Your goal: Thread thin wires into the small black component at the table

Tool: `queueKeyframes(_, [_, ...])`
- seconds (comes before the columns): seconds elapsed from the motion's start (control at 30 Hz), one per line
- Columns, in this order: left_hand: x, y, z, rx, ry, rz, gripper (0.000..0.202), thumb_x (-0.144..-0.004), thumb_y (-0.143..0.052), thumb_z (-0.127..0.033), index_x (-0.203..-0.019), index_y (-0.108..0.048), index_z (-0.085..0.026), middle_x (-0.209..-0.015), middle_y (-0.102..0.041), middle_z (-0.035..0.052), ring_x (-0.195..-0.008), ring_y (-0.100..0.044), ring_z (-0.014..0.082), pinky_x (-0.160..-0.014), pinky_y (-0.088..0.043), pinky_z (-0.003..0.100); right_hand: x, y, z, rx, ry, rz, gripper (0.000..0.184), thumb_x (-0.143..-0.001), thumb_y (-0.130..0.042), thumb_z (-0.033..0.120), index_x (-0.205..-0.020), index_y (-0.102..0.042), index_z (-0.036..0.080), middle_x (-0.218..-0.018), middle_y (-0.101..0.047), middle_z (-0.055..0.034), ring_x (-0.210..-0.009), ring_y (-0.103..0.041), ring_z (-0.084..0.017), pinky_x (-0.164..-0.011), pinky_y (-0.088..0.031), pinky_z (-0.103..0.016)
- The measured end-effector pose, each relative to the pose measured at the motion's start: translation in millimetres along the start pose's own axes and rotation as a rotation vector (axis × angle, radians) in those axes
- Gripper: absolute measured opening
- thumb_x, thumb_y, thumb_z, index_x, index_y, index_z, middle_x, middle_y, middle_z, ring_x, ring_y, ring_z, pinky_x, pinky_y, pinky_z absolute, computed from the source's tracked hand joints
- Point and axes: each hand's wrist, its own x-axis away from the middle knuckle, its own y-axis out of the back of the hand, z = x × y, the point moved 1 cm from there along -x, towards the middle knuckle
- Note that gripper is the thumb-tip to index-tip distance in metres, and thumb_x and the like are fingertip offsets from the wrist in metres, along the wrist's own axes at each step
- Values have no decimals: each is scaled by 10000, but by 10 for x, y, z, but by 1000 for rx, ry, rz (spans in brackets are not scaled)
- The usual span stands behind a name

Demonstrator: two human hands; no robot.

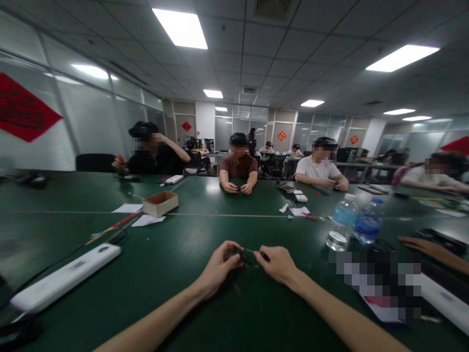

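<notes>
The person's two bare hands are above the middle of the green table [190, 308], near to each other, with a small gap between them. The left hand [222, 263] is bent with the fingers curled, and it has hold of a small dark object [241, 255] between the thumb and the fingers. This object is at the fingertips, on the side which faces the other hand; its exact shape is too blurred to tell. The right hand [279, 263] is nearly closed, and it pinches the black handle of a thin tool [264, 255]. The thin shaft of this tool points toward the small dark object, but one cannot tell whether the two are touching.

On the left side of the table lies a white power strip [69, 277], and farther away an open cardboard box [156, 209] stands beside some sheets of paper [148, 221]. To the right, two plastic bottles [341, 225] stand upright, close to each other. Across the table sits a co-worker in a brown shirt [240, 167], with both hands together on the table.
</notes>
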Motion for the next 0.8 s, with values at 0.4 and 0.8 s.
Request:
queueKeyframes(0.4, [-20,37,38,-181,-33,-78,246,-813,-619,-228,-1048,-564,-183,-1064,-600,71,-974,-594,202,-873,-477,325,41,-46,-45,-24,90,-6,386,-974,-374,442,-800,-623,204,-672,-636,2,-582,-569,-126,-576,-331,-237])
queueKeyframes(0.8, [13,47,6,-344,-42,-50,219,-776,-649,-210,-990,-600,-198,-1004,-633,48,-971,-603,207,-854,-469,305,93,-24,28,92,168,8,374,-988,-353,418,-867,-641,212,-720,-645,-9,-608,-560,-123,-555,-273,-246])
